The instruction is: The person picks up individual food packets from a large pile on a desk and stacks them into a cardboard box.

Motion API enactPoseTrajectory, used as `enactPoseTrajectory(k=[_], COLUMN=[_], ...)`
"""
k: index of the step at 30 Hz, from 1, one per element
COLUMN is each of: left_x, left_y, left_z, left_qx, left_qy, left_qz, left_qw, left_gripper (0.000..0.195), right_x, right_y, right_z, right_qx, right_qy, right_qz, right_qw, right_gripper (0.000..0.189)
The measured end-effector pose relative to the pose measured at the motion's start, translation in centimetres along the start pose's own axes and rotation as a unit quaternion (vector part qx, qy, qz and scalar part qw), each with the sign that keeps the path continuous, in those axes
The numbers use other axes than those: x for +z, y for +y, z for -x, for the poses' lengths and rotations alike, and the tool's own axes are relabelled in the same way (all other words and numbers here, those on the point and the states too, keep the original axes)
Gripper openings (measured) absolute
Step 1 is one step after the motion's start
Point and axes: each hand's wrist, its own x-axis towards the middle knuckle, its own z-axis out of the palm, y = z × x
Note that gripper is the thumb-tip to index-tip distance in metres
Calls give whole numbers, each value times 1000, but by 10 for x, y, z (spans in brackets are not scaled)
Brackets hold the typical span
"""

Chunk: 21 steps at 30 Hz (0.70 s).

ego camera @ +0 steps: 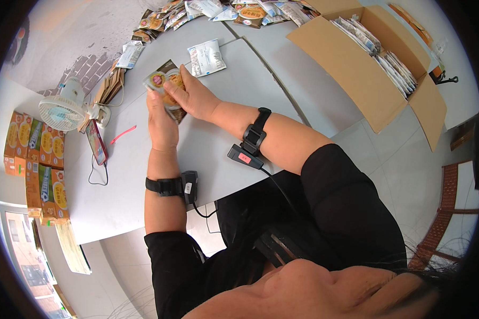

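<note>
A brown printed food sachet (158,79) is held between my two hands above the white table. My left hand (162,123) grips its near left side, thumb on the edge. My right hand (196,95) has hold of its right side, with the thumb lying across the printed front. The fingers behind the sachet are hidden. Just beyond my right hand, a white and blue sachet (206,58) lies flat on the table (207,155).
Sachets are heaped along the far edge (251,14). An open cardboard box (335,75) holding upright rows of sachets stands at the right. To the left are a clip-on fan (62,111), a phone (97,142) on a cable, a red strap (123,134) and stacked orange cartons (44,147).
</note>
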Motion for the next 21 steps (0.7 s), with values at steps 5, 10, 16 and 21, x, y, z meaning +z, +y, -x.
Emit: enactPoseTrajectory(k=[5, 10, 16, 21], left_x=[22, 35, 35, 32], left_y=[7, 10, 11, 6], left_z=[10, 12, 13, 13], left_qx=[-30, -24, -36, 13], left_qy=[-74, -73, -59, -62], left_qz=[46, 82, 79, 123], left_qw=[996, 994, 994, 990], left_gripper=[71, 76, 76, 76], right_x=[0, 0, 4, -6], right_y=[-3, -5, 3, -33], right_z=[-2, -5, -7, 3], right_qx=[29, 52, 12, 35], right_qy=[-1, -29, -9, -30], right_qz=[-35, -83, -69, -34], right_qw=[999, 995, 997, 998], right_gripper=[103, 91, 74, 75])
